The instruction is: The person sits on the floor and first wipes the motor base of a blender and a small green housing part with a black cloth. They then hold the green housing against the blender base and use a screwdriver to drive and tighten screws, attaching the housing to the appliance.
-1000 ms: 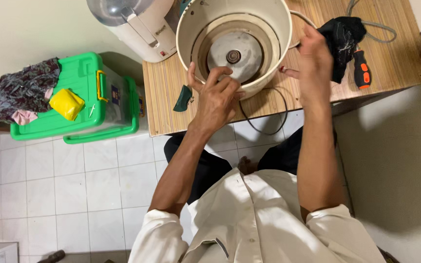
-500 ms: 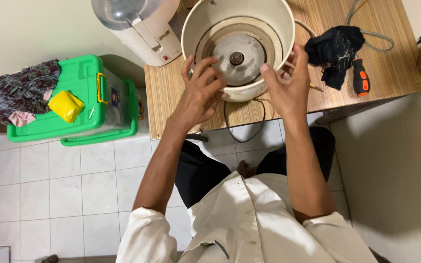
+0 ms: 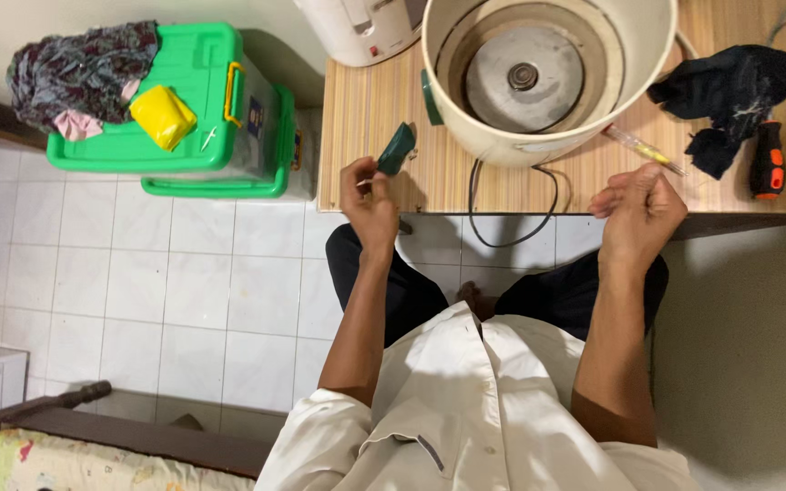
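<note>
left hand (image 3: 367, 195) pinches green part (image 3: 397, 149) at tabletop (image 3: 366, 109) edge; right hand (image 3: 639, 205) loosely curled, empty. keep part steady (cooker (image 3: 548, 77) just beside) & grip w/ fingertips.

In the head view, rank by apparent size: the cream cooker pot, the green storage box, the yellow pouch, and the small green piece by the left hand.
1. Green storage box, though it sits farther down
2. Cream cooker pot, partly cropped
3. Yellow pouch
4. Small green piece
</note>
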{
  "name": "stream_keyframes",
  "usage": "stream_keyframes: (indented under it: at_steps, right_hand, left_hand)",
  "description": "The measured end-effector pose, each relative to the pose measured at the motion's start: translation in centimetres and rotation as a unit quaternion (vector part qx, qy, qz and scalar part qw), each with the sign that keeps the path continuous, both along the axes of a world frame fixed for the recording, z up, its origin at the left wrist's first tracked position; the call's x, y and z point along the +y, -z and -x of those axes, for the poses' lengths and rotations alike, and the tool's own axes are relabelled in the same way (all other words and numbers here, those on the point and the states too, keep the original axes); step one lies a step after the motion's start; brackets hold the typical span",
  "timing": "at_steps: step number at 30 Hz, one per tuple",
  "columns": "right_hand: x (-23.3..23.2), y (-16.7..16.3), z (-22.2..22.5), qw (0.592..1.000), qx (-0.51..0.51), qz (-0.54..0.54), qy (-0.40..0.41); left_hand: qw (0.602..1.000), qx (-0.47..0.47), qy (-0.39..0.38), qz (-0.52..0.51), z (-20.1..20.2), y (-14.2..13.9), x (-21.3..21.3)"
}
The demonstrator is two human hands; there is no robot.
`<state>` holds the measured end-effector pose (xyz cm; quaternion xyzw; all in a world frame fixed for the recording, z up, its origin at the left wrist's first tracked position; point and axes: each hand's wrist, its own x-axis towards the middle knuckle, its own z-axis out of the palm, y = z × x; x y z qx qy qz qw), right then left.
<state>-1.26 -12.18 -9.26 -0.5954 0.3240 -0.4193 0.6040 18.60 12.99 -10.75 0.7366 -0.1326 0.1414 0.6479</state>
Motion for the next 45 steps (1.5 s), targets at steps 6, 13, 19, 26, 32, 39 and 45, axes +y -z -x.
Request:
stream_keyframes:
  at_steps: [6, 13, 19, 26, 32, 39, 45]
  right_hand:
    - [1.9, -1.3, -0.7, 0.987, 0.089, 0.134, -0.004]
    - [2.5, -2.4, 0.0, 0.976, 0.04, 0.209, 0.039]
    - [0.5, -0.9, 0.9, 0.956, 0.075, 0.269, 0.089]
    - [-10.7, 0.3, 5.3, 0.889, 0.157, 0.356, 0.24]
    - [-16.0, -0.3, 4.2, 0.873, 0.195, 0.432, 0.113]
    - [-18.6, -2.0, 0.3, 0.855, 0.28, 0.423, 0.112]
    - [-19.8, -4.4, 1.2, 0.938, 0.029, 0.338, 0.076]
  left_hand:
    - [0.981, -0.116, -0.022, -0.155, -0.9, 0.0, -0.6]
    - [0.96, -0.155, -0.034, -0.229, -1.5, 0.1, -0.4]
    - [0.986, -0.014, 0.119, 0.119, 2.8, -2.0, -0.7]
    - [0.932, 0.025, 0.301, 0.202, 12.9, -6.4, -1.6]
    - [0.904, 0.027, 0.378, 0.198, 15.7, -7.1, -5.1]
    - [0.818, 0.199, 0.437, 0.316, 17.5, -8.2, -8.5]
    - [0.583, 0.381, 0.55, 0.462, 18.6, -7.8, -13.9]
